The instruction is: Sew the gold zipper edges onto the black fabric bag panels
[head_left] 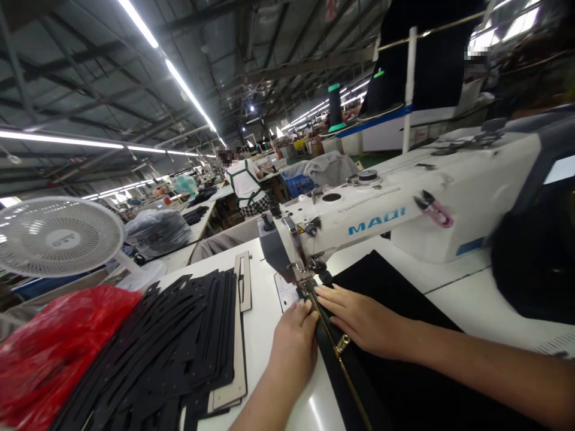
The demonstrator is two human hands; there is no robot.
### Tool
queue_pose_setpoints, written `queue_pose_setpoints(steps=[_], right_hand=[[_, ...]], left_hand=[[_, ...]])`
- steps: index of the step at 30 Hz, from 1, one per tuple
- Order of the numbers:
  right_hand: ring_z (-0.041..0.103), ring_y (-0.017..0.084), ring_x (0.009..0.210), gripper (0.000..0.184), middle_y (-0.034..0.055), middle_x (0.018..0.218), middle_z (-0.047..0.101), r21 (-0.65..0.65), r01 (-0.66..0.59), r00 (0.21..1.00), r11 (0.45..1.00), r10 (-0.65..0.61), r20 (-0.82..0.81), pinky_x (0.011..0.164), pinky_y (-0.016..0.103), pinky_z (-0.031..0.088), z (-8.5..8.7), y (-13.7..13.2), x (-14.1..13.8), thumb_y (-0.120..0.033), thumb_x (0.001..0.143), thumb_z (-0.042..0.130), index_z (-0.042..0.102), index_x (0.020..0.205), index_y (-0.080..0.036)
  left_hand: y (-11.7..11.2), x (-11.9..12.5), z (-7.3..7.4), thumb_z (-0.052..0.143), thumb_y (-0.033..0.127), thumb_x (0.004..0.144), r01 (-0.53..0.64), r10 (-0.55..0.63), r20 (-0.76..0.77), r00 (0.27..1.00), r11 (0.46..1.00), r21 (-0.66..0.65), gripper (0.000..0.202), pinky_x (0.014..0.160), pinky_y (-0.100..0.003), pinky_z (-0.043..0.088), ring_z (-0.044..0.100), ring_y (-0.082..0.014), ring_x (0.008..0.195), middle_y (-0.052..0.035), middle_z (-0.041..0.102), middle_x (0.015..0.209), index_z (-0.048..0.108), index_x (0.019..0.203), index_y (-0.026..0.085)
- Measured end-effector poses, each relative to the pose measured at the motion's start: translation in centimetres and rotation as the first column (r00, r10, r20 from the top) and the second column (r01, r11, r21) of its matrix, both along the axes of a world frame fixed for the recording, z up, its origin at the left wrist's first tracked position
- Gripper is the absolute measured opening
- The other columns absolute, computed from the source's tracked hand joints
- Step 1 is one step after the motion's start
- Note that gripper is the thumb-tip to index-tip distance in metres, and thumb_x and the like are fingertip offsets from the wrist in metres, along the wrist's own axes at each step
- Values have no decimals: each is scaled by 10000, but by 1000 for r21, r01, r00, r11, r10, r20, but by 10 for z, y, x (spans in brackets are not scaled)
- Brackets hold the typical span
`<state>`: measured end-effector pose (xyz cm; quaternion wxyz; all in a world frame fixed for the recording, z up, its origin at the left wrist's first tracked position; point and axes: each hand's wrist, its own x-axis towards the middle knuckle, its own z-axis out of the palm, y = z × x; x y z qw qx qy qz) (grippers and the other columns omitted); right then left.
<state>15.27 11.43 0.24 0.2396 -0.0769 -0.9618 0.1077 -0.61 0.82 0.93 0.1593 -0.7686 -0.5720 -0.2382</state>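
Note:
A black fabric piece [404, 383] lies under the sewing machine's needle area. Along its left side runs a zipper [349, 383] with gold teeth and a gold zipper pull [343, 343]. My left hand [294, 338] has its fingers bent together at the zipper strip's left edge, just in front of the presser foot [304, 286]. Flat on the fabric to the right of the teeth, my right hand [362, 317] has its fingers stretched out toward the foot. The white sewing machine [377, 209] stands over the work, its needle tip too small to make out.
Stacked black cut pieces [179, 341] and a beige template [240, 359] lie at the left. Beside them are a red plastic bag [67, 353] and a white fan [60, 236]. Pink thread snips [435, 211] sit on the machine's arm. Another person [246, 182] works farther back.

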Motion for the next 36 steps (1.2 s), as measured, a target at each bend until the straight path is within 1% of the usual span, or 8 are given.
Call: queue_pose_setpoints(steps=[6, 10, 15, 17, 20, 23, 26, 36], right_hand=[[431, 240, 1223, 399, 160, 1306, 487, -33, -26, 1000, 999, 26, 2, 1022, 446, 366, -12, 16, -8, -156, 889, 351, 476, 1262, -89], [486, 239, 1163, 366, 156, 1252, 527, -53, -42, 999, 998, 41, -19, 983, 426, 411, -2, 20, -6, -157, 889, 348, 520, 1207, -100], [586, 246, 992, 290, 119, 1078, 627, 47, -18, 999, 999, 20, -43, 881, 401, 493, 35, -31, 34, -129, 790, 422, 623, 993, -174], [595, 257, 987, 365, 121, 1098, 632, 148, -53, 998, 988, 55, -13, 849, 372, 519, 41, -57, 48, -165, 740, 488, 602, 1086, -168], [563, 262, 1068, 451, 156, 1170, 599, 271, -2, 997, 963, 24, -77, 879, 361, 509, 23, -79, 48, -190, 766, 473, 548, 1197, -79], [596, 232, 1007, 340, 151, 1049, 659, 306, 84, 969, 948, -6, -248, 896, 318, 491, -11, -81, 30, -116, 801, 406, 638, 1041, -52], [614, 210, 951, 324, 136, 970, 683, 287, 81, 960, 955, 3, -281, 921, 287, 466, -32, -76, 18, -62, 804, 374, 672, 931, -58], [626, 181, 915, 387, 114, 912, 690, 254, 97, 941, 962, -5, -338, 895, 250, 479, -27, -67, 13, -9, 804, 307, 677, 877, -91]], left_hand=[[3, -1, -1, 480, 50, 714, -16, 21, 72, 997, 998, -66, 304, 843, -440, 529, 623, -246, 949, -118, 653, 1040, 597, 974, 155], [2, 0, 1, 499, 50, 710, -13, 17, 73, 997, 998, -63, 276, 823, -425, 536, 635, -243, 917, -114, 662, 1035, 605, 944, 152], [-4, 4, -1, 498, 14, 701, -14, 15, 63, 998, 1000, -25, 281, 855, -420, 529, 643, -240, 915, -109, 677, 1010, 616, 916, 149], [-8, 6, -4, 494, -1, 699, -22, 24, 56, 998, 999, -26, 325, 874, -421, 524, 638, -243, 948, -123, 666, 1056, 609, 969, 137], [-13, 10, -9, 485, -14, 705, -42, 43, 36, 998, 999, -15, 361, 885, -420, 523, 637, -246, 969, -140, 657, 1084, 596, 1023, 116], [-19, 14, -11, 481, -21, 706, -81, 81, 11, 997, 997, 7, 348, 861, -415, 539, 657, -245, 922, -134, 674, 1043, 603, 1000, 120], [-22, 18, -8, 492, -14, 709, -101, 101, -19, 995, 995, 11, 321, 836, -421, 550, 670, -250, 875, -131, 687, 1001, 611, 973, 125], [-10, 9, -8, 427, 0, 797, -40, 40, -19, 999, 999, 11, 260, 963, -519, 427, 675, -200, 835, -88, 698, 951, 607, 897, 158]])
